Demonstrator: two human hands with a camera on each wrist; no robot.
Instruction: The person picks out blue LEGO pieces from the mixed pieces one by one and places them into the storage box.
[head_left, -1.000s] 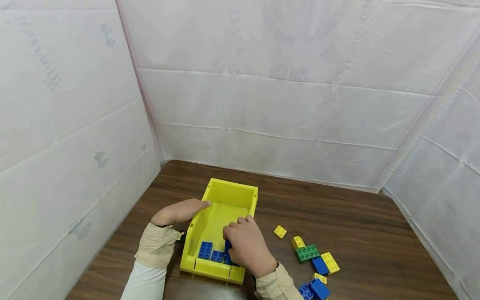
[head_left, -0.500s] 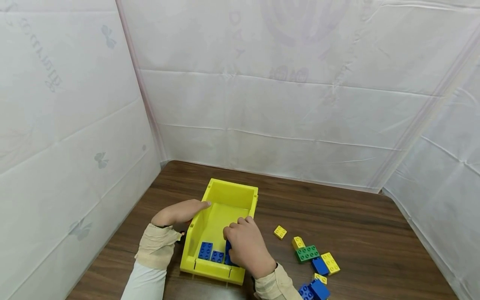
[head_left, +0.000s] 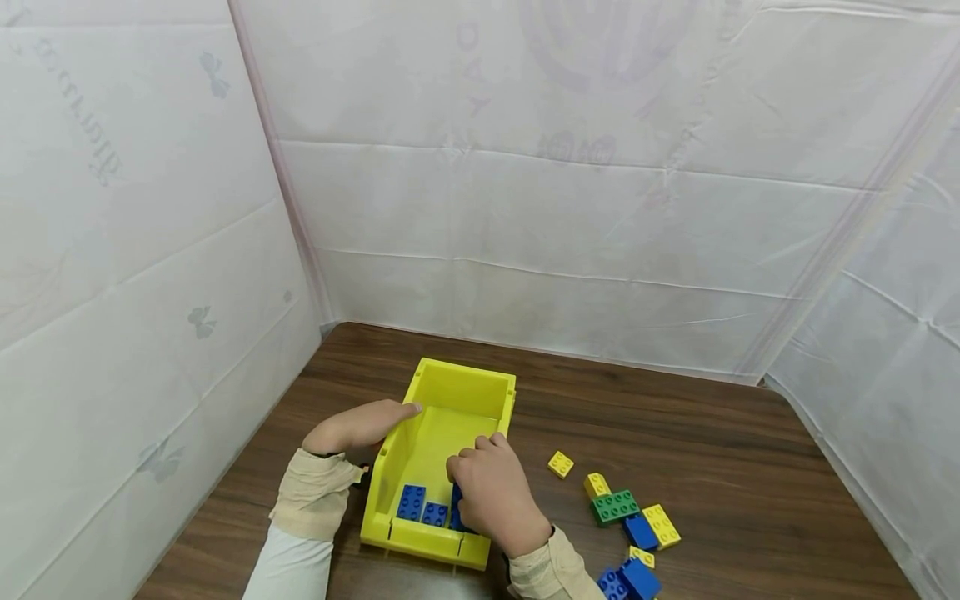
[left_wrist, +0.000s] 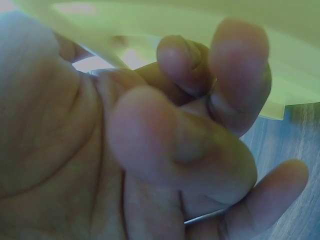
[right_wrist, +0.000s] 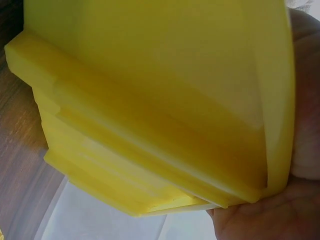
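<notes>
A yellow bin [head_left: 459,377] stands on the brown table [head_left: 712,450]. Two blue bricks [head_left: 411,501] lie flat at its near end. My left hand [head_left: 358,426] lies against the bin's left wall with a fingertip on the rim. In the left wrist view its fingers [left_wrist: 239,75] curl against the yellow wall [left_wrist: 280,55]. My right hand [head_left: 491,493] reaches over the near right wall. Its curled fingers hold a third blue brick [head_left: 455,503], which is mostly hidden. The right wrist view shows only the bin's outer wall [right_wrist: 150,110] and my palm [right_wrist: 270,220].
Loose bricks lie on the table right of the bin: a small yellow one [head_left: 560,463], a green one [head_left: 615,505], and several blue and yellow ones [head_left: 651,528] near the front edge. White sheeting walls [head_left: 562,208] close in the table on the left, back and right.
</notes>
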